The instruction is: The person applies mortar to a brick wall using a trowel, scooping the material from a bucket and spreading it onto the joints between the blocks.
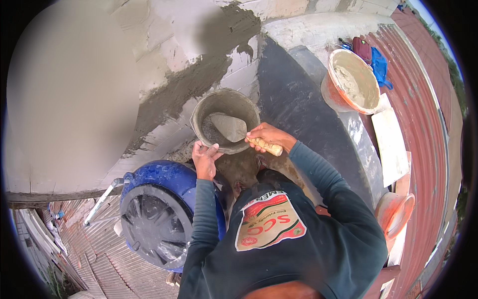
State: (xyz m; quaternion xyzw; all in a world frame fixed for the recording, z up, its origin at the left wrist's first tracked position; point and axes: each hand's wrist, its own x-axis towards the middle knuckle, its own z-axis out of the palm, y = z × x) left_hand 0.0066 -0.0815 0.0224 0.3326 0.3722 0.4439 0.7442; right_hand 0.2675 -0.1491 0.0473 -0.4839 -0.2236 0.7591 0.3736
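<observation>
Left hand (205,160) fingers grip the grey mortar pail (225,119) by its rim; right hand (266,135) fingers close around the wooden-handled trowel (230,127) lying inside it.

An outdoor building site, up at roof level: a block wall (164,60) half-coated in fresh grey render, buckets of wet mortar (225,119) (one orange (351,82)), a blue water tank (159,214), and red corrugated roofing (423,114) running alongside.
</observation>
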